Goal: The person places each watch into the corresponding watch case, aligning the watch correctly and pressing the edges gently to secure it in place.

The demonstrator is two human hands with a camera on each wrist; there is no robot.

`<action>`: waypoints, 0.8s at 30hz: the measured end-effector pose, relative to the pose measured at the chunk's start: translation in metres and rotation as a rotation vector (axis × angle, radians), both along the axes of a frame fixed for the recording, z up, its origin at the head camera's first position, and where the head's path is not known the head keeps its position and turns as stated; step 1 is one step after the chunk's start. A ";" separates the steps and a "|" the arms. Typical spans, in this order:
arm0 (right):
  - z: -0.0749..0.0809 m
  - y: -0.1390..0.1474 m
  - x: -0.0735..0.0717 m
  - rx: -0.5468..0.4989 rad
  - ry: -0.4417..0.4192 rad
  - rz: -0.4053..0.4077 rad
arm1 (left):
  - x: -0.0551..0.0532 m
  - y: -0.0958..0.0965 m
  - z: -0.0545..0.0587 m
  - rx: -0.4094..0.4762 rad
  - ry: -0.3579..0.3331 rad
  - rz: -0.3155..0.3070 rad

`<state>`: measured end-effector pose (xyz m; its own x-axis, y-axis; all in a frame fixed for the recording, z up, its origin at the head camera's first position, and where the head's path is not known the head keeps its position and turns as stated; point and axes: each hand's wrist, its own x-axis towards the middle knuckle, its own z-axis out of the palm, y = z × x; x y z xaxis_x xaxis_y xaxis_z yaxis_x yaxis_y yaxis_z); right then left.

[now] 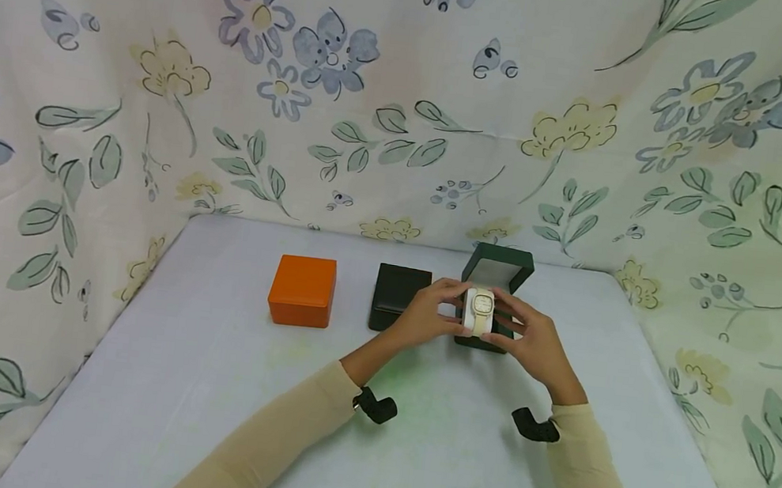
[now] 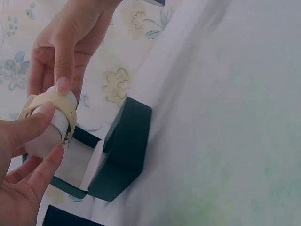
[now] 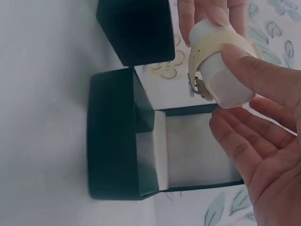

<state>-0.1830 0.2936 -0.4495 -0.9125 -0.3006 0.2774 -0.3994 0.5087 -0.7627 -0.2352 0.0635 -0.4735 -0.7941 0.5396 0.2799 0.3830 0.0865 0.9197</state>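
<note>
A wristwatch (image 1: 482, 304) with a cream strap and a pale squarish face is wrapped round a white watch cushion (image 3: 228, 87). My left hand (image 1: 427, 311) pinches one end of the cushion, with its thumb on the near side. On the other end, my right hand (image 1: 536, 343) holds it between thumb and fingers. Both hold it above an open dark green watch box (image 3: 113, 136), whose raised lid (image 1: 499, 267) has a pale lining. The strap's buckle (image 3: 197, 87) shows on the underside. The hands partly hide the box's inside in the head view.
A black box (image 1: 400, 297) stands just left of the green one, close to my left forearm. Farther left is an orange box (image 1: 302, 290). All rest on a white-covered table (image 1: 204, 383), with a floral cloth (image 1: 404, 118) hanging behind and at the sides.
</note>
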 end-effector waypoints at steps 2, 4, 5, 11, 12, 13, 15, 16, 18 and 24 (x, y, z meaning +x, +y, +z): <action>-0.004 0.004 -0.002 0.014 0.004 -0.015 | 0.001 0.005 -0.002 -0.005 -0.005 0.011; -0.008 0.007 -0.004 0.024 0.009 -0.025 | 0.001 0.010 -0.005 -0.008 -0.008 0.021; -0.009 0.009 -0.005 0.029 0.010 -0.030 | 0.002 0.012 -0.005 -0.010 -0.007 0.028; -0.014 0.014 -0.013 0.061 0.021 -0.048 | 0.002 0.023 -0.007 -0.052 0.020 0.072; -0.014 0.015 -0.014 0.066 0.022 -0.052 | 0.001 0.024 -0.007 -0.059 0.024 0.078; -0.015 0.015 -0.015 0.071 0.021 -0.057 | 0.001 0.026 -0.007 -0.066 0.031 0.082; -0.016 0.017 -0.016 0.078 0.020 -0.057 | 0.001 0.029 -0.007 -0.082 0.043 0.092; -0.017 0.018 -0.017 0.079 0.019 -0.057 | 0.001 0.031 -0.007 -0.100 0.053 0.098; -0.018 0.020 -0.018 0.077 0.019 -0.054 | 0.003 0.033 -0.005 -0.131 0.066 0.101; -0.023 0.025 -0.021 0.069 0.004 -0.052 | 0.004 0.040 -0.002 -0.200 0.086 0.115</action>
<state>-0.2038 0.3185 -0.4724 -0.9263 -0.2712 0.2617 -0.3742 0.5800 -0.7236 -0.2312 0.1032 -0.4756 -0.8314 0.4984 0.2457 0.4360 0.3110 0.8445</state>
